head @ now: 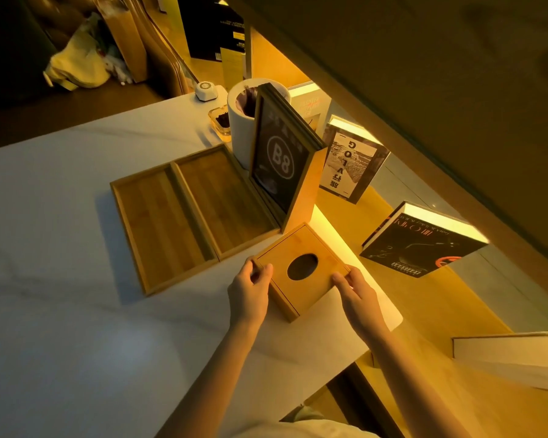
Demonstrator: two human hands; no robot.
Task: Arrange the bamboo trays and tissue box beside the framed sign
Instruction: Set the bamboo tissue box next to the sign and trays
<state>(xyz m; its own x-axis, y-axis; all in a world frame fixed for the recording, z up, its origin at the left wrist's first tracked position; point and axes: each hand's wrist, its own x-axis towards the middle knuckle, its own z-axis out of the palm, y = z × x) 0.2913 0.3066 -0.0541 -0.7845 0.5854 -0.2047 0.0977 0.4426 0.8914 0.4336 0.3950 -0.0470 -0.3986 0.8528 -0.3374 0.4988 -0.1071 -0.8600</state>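
A bamboo tissue box (293, 248) with an oval hole in its lid stands on the white table, right in front of the framed sign (280, 159) marked B8. My left hand (250, 289) grips the box's near left corner. On the near right edge rests my right hand (356, 295), holding that side. Two bamboo trays lie flat side by side left of the sign: the outer tray (159, 226) and the inner tray (222, 200), which touches the sign's base.
A white cylindrical bin (239, 121) stands behind the sign, with a glass ashtray (220, 120) and a white call button (206, 90) beyond. Books (424, 245) stand on the lit wooden shelf to the right. The white table's edge (389, 314) is close by the box.
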